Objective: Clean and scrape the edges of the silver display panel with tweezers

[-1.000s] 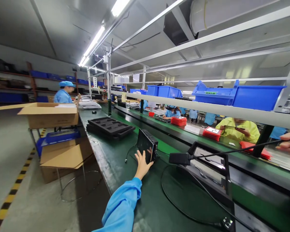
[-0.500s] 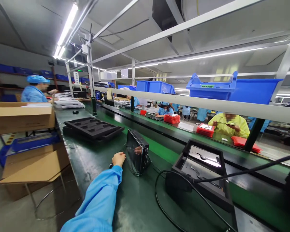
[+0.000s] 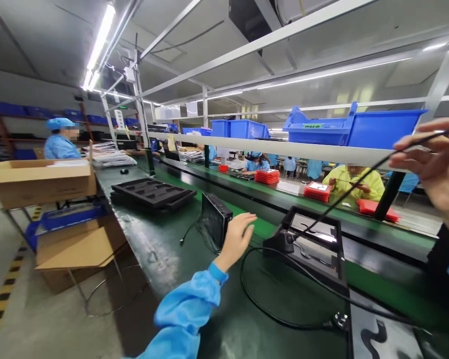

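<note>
Well, at the far left an open cardboard box (image 3: pixel 47 183) stands beside the long green surface (image 3: pixel 164 262), and past it is a co-worker in a blue cap and blue top (image 3: pixel 62 144). Next come black compartmented trays (image 3: pixel 153 192), stacked slightly askew on the surface. To their right and nearer the wearer stands the black device (image 3: pixel 213 219), upright on the surface with its glossy flat face turned toward the left, and a thin lead with a small connector (image 3: pixel 181 241) lies beside it. The left hand (image 3: pixel 238 234), in a blue sleeve, is at the device's right edge with fingers loosely spread; whether it touches the casing I cannot tell. Farther back, red stacks (image 3: pixel 267 177) sit across the line. Right of the left hand is a black adapter (image 3: pixel 283 242), near a dark rectangular frame (image 3: pixel 339 249) that has pale panels inside. In front of them a black cord (image 3: pixel 295 326) curves along the surface to a plug (image 3: pixel 340 320). Beyond, a co-worker in yellow (image 3: pixel 372 187) holds a thin dark item. At the far right, the right hand (image 3: pixel 443 167) is raised, pinching the black cable (image 3: pixel 333 206), which slants down to the adapter.
</note>
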Available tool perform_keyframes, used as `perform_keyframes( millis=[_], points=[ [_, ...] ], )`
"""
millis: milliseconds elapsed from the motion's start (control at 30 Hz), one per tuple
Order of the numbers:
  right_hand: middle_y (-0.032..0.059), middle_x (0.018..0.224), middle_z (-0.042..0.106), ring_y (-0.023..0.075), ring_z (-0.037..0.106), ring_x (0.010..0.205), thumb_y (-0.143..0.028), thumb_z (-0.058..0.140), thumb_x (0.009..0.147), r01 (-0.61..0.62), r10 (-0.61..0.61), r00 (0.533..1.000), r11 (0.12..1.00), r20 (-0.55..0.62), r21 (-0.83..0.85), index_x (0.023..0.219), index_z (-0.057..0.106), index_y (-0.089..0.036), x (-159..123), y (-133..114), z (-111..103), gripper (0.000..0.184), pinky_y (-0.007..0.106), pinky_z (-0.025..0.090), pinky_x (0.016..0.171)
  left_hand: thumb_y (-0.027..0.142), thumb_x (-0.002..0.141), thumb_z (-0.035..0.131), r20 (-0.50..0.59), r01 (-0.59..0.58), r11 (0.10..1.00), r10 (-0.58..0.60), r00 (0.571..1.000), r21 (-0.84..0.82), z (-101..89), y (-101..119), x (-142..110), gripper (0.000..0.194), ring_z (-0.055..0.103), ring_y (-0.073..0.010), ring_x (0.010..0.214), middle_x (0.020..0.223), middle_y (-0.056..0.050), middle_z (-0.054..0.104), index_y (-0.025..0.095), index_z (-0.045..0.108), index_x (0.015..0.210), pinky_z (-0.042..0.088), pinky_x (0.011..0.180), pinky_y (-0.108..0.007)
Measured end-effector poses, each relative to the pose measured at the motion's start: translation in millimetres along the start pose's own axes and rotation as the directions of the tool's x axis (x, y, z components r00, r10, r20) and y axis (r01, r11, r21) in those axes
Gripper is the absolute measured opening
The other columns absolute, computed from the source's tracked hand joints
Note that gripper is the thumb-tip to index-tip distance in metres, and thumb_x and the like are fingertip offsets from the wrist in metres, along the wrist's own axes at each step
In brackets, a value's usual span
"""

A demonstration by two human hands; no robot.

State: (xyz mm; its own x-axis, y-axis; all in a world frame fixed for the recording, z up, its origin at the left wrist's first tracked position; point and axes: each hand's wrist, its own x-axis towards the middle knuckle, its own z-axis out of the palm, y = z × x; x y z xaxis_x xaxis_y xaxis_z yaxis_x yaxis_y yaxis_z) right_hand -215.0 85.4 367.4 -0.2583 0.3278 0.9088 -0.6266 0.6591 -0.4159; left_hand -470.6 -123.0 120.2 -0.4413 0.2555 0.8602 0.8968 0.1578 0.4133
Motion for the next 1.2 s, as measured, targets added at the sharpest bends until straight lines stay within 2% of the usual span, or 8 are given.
perform_keyframes(
  millis=[133,267,500,667,800,833,1000,1200],
  points=[
    [0.0045,0.078,0.066,0.0145,0.068,0.068,-0.030,0.038,0.105,-0.003,-0.020,0.992,0.984,0.123,0.178,0.082,0.063,-0.020,22.0,-20.5,28.9,0.035,0.041,0.056,0.077,0.036,0.092,0.063,0.237,-0.123,0.989,0.139,0.962,-0.082,26.5,78.4,46.1,0.036,0.060,-0.0209,0.121,0.129,-0.006,0.066,0.023,0.059,0.126,0.047,0.104,-0.034],
    [0.0021,0.077,0.065,0.0118,0.069,0.064,-0.029,0.026,0.108,0.004,-0.043,0.981,0.980,0.190,0.200,0.087,0.059,-0.017,36.5,-45.2,39.7,0.041,0.035,0.058,0.074,0.035,0.084,0.072,0.320,-0.045,0.997,0.063,0.945,-0.065,31.4,123.0,75.2,0.025,0.071,-0.0263,0.093,0.097,-0.005,0.075,0.022,0.064,0.103,0.053,0.088,-0.037],
    [0.0018,0.098,0.064,0.0093,0.072,0.084,-0.034,0.021,0.108,-0.238,0.121,0.938,0.907,0.326,0.347,0.109,0.055,-0.008,43.0,-69.0,55.8,0.043,0.027,0.054,0.082,0.031,0.092,0.049,0.225,0.178,0.962,-0.130,0.966,-0.207,-33.9,114.9,67.3,0.018,0.071,-0.0174,0.081,0.080,-0.001,0.074,0.023,0.054,0.076,0.053,0.078,-0.027],
    [0.0122,0.113,0.070,0.0060,0.071,0.073,-0.016,0.025,0.103,-0.647,0.383,0.672,0.721,0.634,0.250,0.123,0.053,-0.002,0.7,-71.6,40.5,0.036,0.013,0.049,0.057,0.062,0.082,0.056,0.112,0.328,0.871,-0.309,0.944,-0.365,-78.5,84.9,38.5,0.042,0.072,-0.0225,0.078,0.083,-0.007,0.074,0.020,0.053,0.080,0.055,0.066,-0.030],
    [0.0085,0.073,0.076,0.0101,0.053,0.031,-0.054,0.042,0.098,-0.755,0.373,0.341,0.656,0.863,0.015,0.122,0.061,-0.016,-47.7,-65.7,-2.0,0.048,0.019,0.042,0.033,0.071,0.074,0.063,0.022,0.378,0.815,-0.411,0.911,-0.439,-97.8,73.2,18.1,0.053,0.072,-0.0230,0.077,0.082,-0.006,0.072,0.019,0.054,0.082,0.056,0.066,-0.031],
    [0.0065,0.062,0.072,0.0099,0.050,0.029,-0.062,0.044,0.095,-0.733,0.403,0.325,0.679,0.855,-0.041,0.123,0.062,-0.018,-53.6,-62.7,-14.3,0.056,0.019,0.040,0.032,0.071,0.072,0.065,0.002,0.380,0.809,-0.424,0.906,-0.448,-101.5,71.4,14.8,0.053,0.072,-0.0226,0.076,0.081,-0.005,0.071,0.019,0.054,0.082,0.056,0.067,-0.031],
    [0.0019,0.056,0.063,0.0107,0.050,0.037,-0.064,0.073,0.072,-0.397,0.483,0.555,0.869,0.677,-0.295,0.117,0.070,-0.024,-30.2,-38.4,-54.7,0.060,0.020,0.034,0.033,0.059,0.079,0.070,-0.143,0.361,0.822,-0.462,0.875,-0.440,-117.6,50.2,6.4,0.044,0.067,-0.0163,0.070,0.076,-0.001,0.066,0.017,0.058,0.081,0.054,0.068,-0.029],
    [-0.0053,0.053,0.051,0.0057,0.031,0.037,-0.058,0.082,0.059,-0.413,0.562,0.572,0.827,0.597,-0.382,0.100,0.069,-0.024,-9.9,-10.6,-35.5,0.055,0.021,0.017,0.036,0.040,0.098,0.055,-0.294,0.496,0.743,-0.647,0.704,-0.449,-139.4,-27.8,11.6,0.026,0.061,-0.0120,0.064,0.079,0.001,0.061,0.014,0.059,0.099,0.054,0.062,-0.028]
  ],
)
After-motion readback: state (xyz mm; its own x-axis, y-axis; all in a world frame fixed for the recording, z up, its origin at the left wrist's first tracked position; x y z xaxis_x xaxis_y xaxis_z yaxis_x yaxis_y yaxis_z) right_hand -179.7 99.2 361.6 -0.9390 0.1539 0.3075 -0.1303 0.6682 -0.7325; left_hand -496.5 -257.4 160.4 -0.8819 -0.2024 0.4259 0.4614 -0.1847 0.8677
